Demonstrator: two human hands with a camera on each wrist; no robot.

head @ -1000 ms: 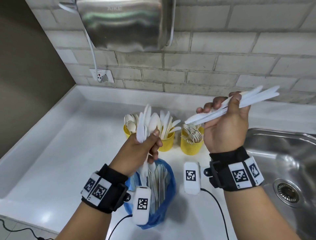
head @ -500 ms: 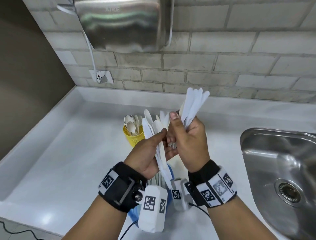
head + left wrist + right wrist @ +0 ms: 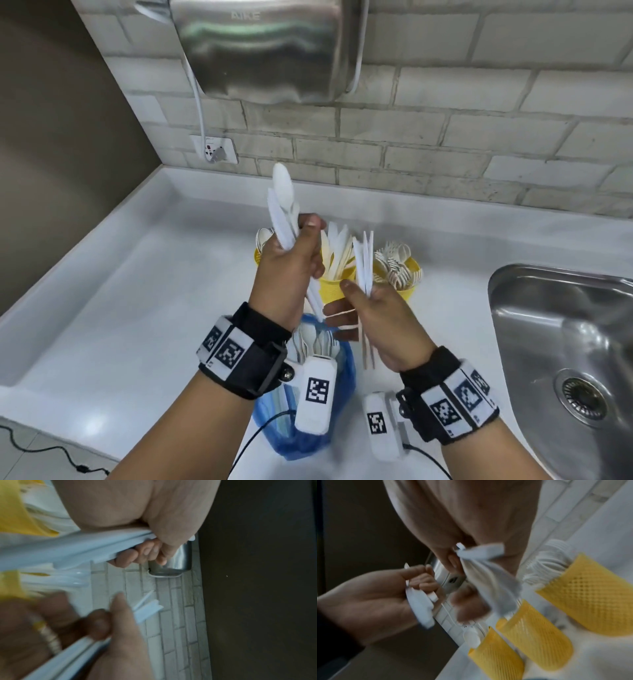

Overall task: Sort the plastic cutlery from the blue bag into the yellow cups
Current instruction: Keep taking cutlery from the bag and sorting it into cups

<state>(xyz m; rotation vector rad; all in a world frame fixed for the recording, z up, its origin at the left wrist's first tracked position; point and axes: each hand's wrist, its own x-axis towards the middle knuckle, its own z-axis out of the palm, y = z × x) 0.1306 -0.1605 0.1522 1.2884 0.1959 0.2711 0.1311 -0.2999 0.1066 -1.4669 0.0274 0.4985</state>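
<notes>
A: hands status?

B: Left hand fisted round a bunch of white knives, blades up. Right hand pinches a smaller bunch, tips up, handles poking out below the palm. Both held just above the blue bag.

A: handling?

B: My read: light, stiff, slick plastic. Bunches will fan out or slip if the grip loosens. Best held mid-handle, squeezed flat, and dropped handle-first.

A: cups?

B: Three yellow mesh cups in a row just beyond the hands. Left cup, mostly hidden behind the left hand: spoons. Middle cup, between the hands: knives. Right cup, beyond the right hand: forks.

A: bag?

B: Under both wrists, mouth open, more cutlery standing in it. Looks like spoons, but I can't type them all.

A: target?

B: Judging by type, the middle cup.
</notes>
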